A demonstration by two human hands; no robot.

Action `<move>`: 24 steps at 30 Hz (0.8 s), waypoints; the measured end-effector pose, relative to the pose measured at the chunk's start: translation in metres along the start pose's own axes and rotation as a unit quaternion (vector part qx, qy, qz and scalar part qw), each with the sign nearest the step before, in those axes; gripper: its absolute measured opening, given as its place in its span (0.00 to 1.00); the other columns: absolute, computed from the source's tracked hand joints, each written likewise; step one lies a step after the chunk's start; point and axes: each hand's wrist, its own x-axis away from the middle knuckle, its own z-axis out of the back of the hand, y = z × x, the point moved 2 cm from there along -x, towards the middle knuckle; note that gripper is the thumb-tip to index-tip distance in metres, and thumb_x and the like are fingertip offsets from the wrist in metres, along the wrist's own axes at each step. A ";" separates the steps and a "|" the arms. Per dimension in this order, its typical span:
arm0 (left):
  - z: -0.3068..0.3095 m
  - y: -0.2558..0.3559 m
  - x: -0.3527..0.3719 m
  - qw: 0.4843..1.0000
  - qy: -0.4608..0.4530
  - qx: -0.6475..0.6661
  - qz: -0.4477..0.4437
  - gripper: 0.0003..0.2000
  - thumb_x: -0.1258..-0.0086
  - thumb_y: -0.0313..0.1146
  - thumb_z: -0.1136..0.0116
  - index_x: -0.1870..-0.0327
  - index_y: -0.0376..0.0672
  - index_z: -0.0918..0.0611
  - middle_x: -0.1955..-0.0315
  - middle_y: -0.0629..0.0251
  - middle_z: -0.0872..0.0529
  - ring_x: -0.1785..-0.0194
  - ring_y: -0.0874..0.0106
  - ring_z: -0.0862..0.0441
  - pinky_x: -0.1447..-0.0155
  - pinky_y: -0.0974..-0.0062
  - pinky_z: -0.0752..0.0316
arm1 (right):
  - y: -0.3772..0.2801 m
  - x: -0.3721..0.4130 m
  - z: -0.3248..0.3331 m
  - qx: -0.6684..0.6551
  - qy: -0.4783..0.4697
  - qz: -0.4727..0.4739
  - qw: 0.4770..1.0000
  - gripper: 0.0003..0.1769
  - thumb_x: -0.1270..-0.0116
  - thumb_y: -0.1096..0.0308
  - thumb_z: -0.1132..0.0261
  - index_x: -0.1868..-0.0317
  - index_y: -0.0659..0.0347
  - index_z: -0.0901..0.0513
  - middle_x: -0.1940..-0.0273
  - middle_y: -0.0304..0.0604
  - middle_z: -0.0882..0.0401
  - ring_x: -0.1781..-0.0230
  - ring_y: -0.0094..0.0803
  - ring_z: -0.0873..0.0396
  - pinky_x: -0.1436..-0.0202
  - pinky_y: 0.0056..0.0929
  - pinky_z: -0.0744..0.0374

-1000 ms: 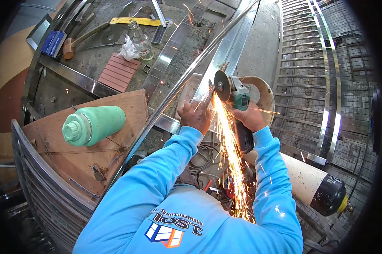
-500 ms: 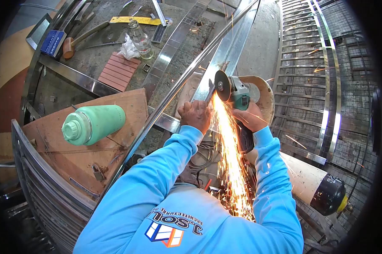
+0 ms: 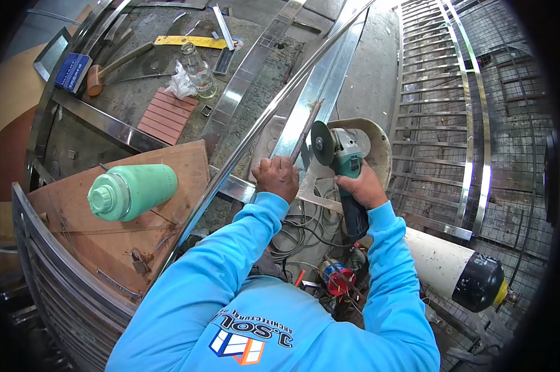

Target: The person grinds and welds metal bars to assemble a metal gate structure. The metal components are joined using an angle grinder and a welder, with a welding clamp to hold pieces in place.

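Observation:
My right hand (image 3: 365,186) is wrapped round the green body of an angle grinder (image 3: 347,158). The grinder's dark disc (image 3: 321,143) stands just right of a thin, dark metal bar (image 3: 307,129), with a small gap showing, and no spark stream leaves it. My left hand (image 3: 278,178) is closed in a fist over the near end of that thin bar; the fingertips are hidden. Beneath the bar runs a wide, shiny steel tube (image 3: 296,121). A long polished pipe (image 3: 250,137) passes diagonally just left of my left hand.
A green bottle (image 3: 134,191) lies on a wooden board (image 3: 187,164) at left. A glass bottle (image 3: 199,74) and a mallet (image 3: 96,79) are farther off. At right are a barred metal frame (image 3: 435,113) and a white cylinder (image 3: 438,257). Cables (image 3: 301,232) lie below my hands.
The bright spark stream has stopped, uncovering cables and a red-and-blue can below. The grinder has moved slightly away from the thin bar. Both hands keep their grips.

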 end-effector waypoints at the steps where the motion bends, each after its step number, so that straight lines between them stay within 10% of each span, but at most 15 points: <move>1: 0.000 0.000 0.000 1.000 -0.002 0.003 0.001 0.11 0.31 0.41 0.34 0.56 0.47 0.18 0.59 0.62 0.17 0.51 0.56 0.22 0.42 0.50 0.34 | -0.005 0.000 0.000 0.001 -0.002 -0.004 1.000 0.37 0.49 0.53 0.20 0.43 0.69 0.19 0.52 0.54 0.12 0.52 0.46 0.13 0.42 0.39 0.19; 24: -0.006 0.000 0.000 0.999 0.006 -0.037 -0.004 0.11 0.33 0.42 0.36 0.57 0.48 0.18 0.58 0.65 0.17 0.51 0.59 0.23 0.43 0.51 0.37 | -0.017 -0.010 -0.006 0.031 -0.007 0.014 0.999 0.37 0.48 0.54 0.20 0.41 0.67 0.19 0.52 0.51 0.12 0.53 0.40 0.14 0.43 0.36 0.19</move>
